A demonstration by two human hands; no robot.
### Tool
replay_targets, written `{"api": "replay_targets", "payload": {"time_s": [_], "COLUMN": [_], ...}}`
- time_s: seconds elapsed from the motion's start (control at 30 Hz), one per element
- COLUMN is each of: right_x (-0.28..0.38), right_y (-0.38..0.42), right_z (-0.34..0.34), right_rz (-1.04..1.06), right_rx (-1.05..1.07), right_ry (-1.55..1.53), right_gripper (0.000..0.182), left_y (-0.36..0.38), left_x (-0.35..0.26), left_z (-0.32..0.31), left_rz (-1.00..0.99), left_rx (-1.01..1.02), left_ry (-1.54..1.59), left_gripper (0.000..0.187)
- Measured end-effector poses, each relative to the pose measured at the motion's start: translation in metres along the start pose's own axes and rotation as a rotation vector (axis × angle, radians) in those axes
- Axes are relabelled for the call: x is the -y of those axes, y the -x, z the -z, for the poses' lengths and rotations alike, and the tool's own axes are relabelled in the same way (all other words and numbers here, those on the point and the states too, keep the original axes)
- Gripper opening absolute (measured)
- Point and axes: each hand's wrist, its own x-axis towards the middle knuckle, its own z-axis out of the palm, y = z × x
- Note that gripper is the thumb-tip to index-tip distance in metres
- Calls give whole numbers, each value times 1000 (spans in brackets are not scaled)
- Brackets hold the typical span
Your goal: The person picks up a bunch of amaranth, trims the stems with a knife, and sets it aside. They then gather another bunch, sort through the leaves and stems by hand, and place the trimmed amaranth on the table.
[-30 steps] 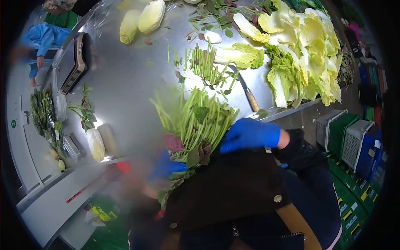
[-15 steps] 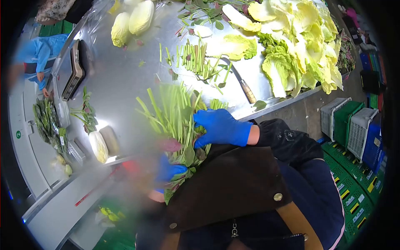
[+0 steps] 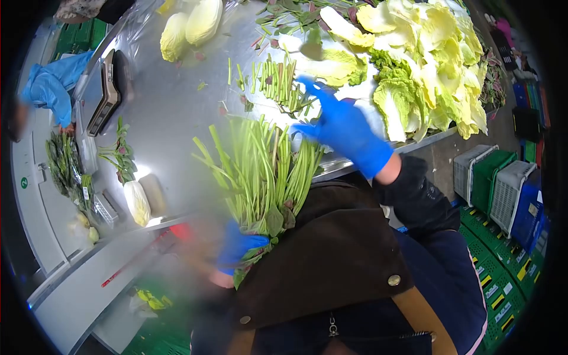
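Left hand (image 3: 239, 247) in blue glove, closed tight around the lower, leafy end of a bundle of long green stalks with dark reddish-green leaves (image 3: 263, 171); bundle held upright against the brown apron (image 3: 331, 260), cut stalk ends fanning upward from the fist, leaves hanging just below it. Right hand (image 3: 343, 127) in blue glove, raised clear of the bundle, up and to the right of the left-hand grip; fingers spread apart, nothing between them, index finger extended toward the far side of the shiny steel table (image 3: 171, 112).

Just beyond the open right hand: small pile of trimmed green stalk pieces (image 3: 278, 80) lying flat on the table. Farther right of that hand: heap of loose pale yellow-green cabbage leaves (image 3: 438, 65), reaching the table's edge. Far above the left-hand grip, at the table's far end: two whole pale cabbage heads (image 3: 189, 26), touching one another. Left of the grip: one more pale cabbage head (image 3: 137, 204) near the table's near edge, with a few loose leafy sprigs (image 3: 118, 154) just above it, and a flat grey weighing scale (image 3: 106, 94) farther up the left side. Down to the right of the right hand, on the floor: stacked green, white and blue plastic crates (image 3: 503, 189).
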Motion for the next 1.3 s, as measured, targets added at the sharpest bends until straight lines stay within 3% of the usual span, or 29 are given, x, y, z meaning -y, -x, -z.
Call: {"api": "replay_targets", "payload": {"time_s": [0.03,0.07,0.13,0.2,0.33,0.37,0.47,0.53,0.6,0.7,0.77,0.8,0.83,0.87,0.93,1.0,1.07,1.17,1.2,1.23,1.27,1.3], "right_x": [25,33,36,25,59,69,72,71,65,64,48,45,36,21,15,46,73,57,34,15,24,32], "right_y": [7,19,8,-11,1,4,-11,-16,-26,-34,-31,-37,-48,-60,-68,-38,-14,-20,-37,-50,-43,-31], "right_z": [1,-11,-13,-12,-37,-37,-49,-48,-53,-49,-59,-49,-50,-35,-19,-23,-29,-31,-25,-23,-1,8], "right_rz": [-91,58,32,161,499,390,307,390,488,66,141,-104,14,58,-21,265,362,262,212,224,143,83], "right_rx": [281,206,282,-26,200,429,608,669,883,1057,612,515,153,-8,186,-37,104,60,-57,-264,-216,72], "right_ry": [-97,-173,-17,-161,-263,-288,-349,-319,-204,-598,-765,-862,-810,-524,217,-96,-256,-101,-101,-13,13,-65], "right_gripper": [80,79,76,72,93,110,116,89,64,29,16,16,16,20,33,54,66,56,53,35,25,25], "left_y": [1,0,-3,-1,-5,-7,-8,-10,-11,-11,-10,-9,-8,-7,-8,-9,-8,-7,-6,-6,-7,-7], "left_x": [-1,1,8,9,-4,-1,-5,2,7,10,8,5,2,2,9,8,3,11,13,13,15,20], "left_z": [-1,1,9,7,-4,1,-3,-1,3,6,3,1,0,-1,4,4,1,4,5,6,7,9], "left_rz": [-3,-10,-32,-60,-129,-138,-195,-227,-239,-240,-263,-251,-238,-228,-249,-252,-234,-220,-218,-219,-221,-221], "left_rx": [6,4,-4,-25,66,62,101,92,93,97,69,70,70,70,62,65,74,47,56,63,70,75], "left_ry": [3,-23,-71,-126,-107,-256,-233,-203,-202,-208,-176,-167,-158,-148,-210,-245,-253,-198,-193,-186,-178,-102], "left_gripper": [77,77,77,77,76,74,80,86,91,95,94,94,94,94,95,95,95,94,94,94,94,92]}}
